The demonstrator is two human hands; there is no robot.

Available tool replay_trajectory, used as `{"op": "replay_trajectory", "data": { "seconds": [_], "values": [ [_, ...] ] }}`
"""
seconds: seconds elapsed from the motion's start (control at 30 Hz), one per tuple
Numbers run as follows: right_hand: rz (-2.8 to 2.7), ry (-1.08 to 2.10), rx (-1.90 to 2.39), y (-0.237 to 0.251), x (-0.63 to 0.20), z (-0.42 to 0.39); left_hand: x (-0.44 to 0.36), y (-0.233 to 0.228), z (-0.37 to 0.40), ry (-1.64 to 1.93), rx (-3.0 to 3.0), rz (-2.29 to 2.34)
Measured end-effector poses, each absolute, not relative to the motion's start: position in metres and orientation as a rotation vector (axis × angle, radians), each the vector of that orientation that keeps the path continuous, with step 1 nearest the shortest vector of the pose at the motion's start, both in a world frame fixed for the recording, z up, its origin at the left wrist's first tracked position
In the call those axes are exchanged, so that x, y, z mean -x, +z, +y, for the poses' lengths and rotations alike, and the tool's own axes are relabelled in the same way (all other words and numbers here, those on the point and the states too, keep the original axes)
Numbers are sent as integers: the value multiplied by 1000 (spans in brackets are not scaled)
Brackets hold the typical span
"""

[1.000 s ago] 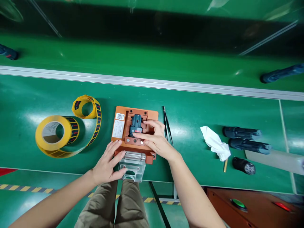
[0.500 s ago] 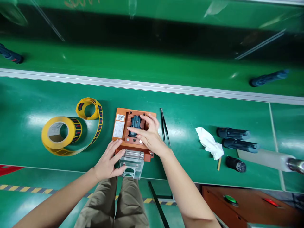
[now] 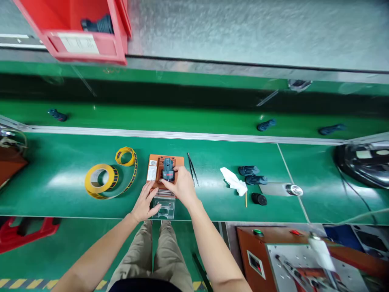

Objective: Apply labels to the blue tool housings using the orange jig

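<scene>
A dark blue tool-like part point(image 3: 168, 169) with a red mark near its front end is at the orange fixture point(image 3: 179, 160). My right hand point(image 3: 182, 184) grips it, fingers at its right side and thumb at its near end. Whether the part rests fully in the fixture's recess I cannot tell. My left hand point(image 3: 145, 202) has its fingers spread at the fixture's front left corner. Its thumb is beside the clear plastic flap point(image 3: 164, 207), which hangs toward me. Black tweezers point(image 3: 192, 170) lie right of the fixture.
A yellow label roll point(image 3: 91, 178) with its strip curls on the left. To the right are a white cloth point(image 3: 233, 180), dark blue parts point(image 3: 256, 180) and a black round piece point(image 3: 259, 198). Beyond the metal rail point(image 3: 152, 132), more parts lie on the green belt point(image 3: 170, 119).
The view has pulled back and now takes in more of the bench. The part's red mark now shows, and my right hand has shifted to its near end. My left hand remains near the flap.
</scene>
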State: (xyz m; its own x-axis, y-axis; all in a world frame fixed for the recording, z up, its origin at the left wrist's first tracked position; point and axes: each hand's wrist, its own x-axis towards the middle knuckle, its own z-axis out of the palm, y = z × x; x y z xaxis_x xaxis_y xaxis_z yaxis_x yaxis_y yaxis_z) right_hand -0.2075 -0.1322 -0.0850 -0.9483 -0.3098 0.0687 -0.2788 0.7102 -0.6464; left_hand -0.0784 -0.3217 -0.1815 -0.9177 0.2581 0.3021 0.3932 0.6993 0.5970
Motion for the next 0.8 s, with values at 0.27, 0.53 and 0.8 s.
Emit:
{"op": "replay_trajectory", "data": {
  "seconds": [0.27,0.53,0.8],
  "values": [
    [2826,-1429,637,21,139,-82,105,-21,-281,-1761,-292,-2461],
    [2518,-1861,525,95,110,-50,141,122,-234,-2461,-45,-2154],
    [2096,-2045,273,130,100,-20,119,161,-188,-2411,75,-2096]
  ]
}}
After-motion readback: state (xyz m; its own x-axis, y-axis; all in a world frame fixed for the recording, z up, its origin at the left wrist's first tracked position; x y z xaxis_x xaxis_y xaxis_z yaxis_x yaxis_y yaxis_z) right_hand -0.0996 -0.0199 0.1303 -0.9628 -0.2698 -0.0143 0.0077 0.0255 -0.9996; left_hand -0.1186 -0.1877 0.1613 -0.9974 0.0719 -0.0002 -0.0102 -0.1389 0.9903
